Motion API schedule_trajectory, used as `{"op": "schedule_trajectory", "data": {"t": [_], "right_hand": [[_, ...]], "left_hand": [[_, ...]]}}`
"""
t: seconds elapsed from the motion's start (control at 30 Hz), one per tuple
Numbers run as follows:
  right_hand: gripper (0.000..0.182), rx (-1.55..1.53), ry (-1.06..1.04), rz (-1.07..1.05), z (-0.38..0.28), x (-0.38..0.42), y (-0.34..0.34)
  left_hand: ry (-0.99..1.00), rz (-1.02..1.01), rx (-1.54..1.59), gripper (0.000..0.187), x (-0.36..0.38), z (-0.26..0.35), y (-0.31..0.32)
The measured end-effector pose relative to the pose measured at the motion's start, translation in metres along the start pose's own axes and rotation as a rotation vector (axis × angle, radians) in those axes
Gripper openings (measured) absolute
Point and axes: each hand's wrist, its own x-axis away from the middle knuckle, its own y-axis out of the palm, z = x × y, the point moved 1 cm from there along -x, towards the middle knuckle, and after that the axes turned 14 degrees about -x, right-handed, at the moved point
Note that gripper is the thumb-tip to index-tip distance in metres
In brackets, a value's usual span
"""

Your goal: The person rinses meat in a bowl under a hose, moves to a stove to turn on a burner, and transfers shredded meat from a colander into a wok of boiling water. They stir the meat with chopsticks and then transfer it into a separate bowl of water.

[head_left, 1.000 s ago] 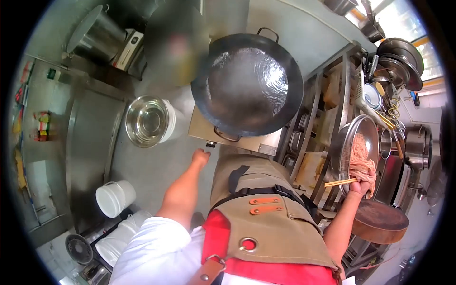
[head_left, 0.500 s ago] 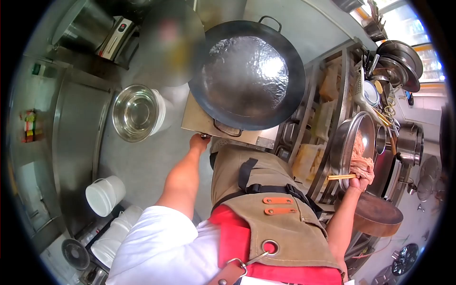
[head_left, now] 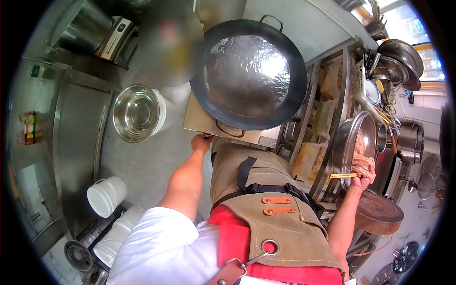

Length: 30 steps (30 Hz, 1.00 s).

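Observation:
A wide black wok [head_left: 202, 95] with two loop handles sits on a steel stove [head_left: 204, 121]. Clear rippling water [head_left: 237, 80] fills much of it. Below the wok's near handle, my left hand [head_left: 201, 142] is closed around a small dark knob at the stove's front edge. Out to the right, my right hand [head_left: 363, 179] grips a pair of wooden chopsticks [head_left: 338, 175] at the near rim of a metal bowl [head_left: 343, 142]. Pale pink raw meat strips [head_left: 363, 161] lie in that bowl and bunch up against my right fingers.
A steel basin [head_left: 135, 114] rests on a white bucket at left, with another white bucket [head_left: 102, 197] nearer. Metal shelving [head_left: 327, 118] holding food tubs stands right of the wok. A round wooden chopping block [head_left: 380, 213] lies beyond my right forearm.
The steam over the wok has thinned, and the water surface shows more clearly. The whole view has shifted slightly; both hands keep their places.

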Motion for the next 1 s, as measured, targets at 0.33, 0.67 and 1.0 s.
{"op": "schedule_trajectory", "data": {"t": [0.33,0.67,1.0], "right_hand": [[0.010,-0.002,0.005,0.046,0.001,0.002,0.002],[0.008,-0.049,0.029,0.053,0.000,0.000,-0.002],[0.008,-0.037,0.049,0.047,-0.004,-0.002,-0.010]], "left_hand": [[-0.042,-0.013,-0.010,0.033,0.006,0.007,-0.008],[-0.013,0.029,-0.022,0.033,-0.001,-0.002,0.006],[-0.059,0.036,-0.036,0.034,0.002,0.004,0.001]]}}
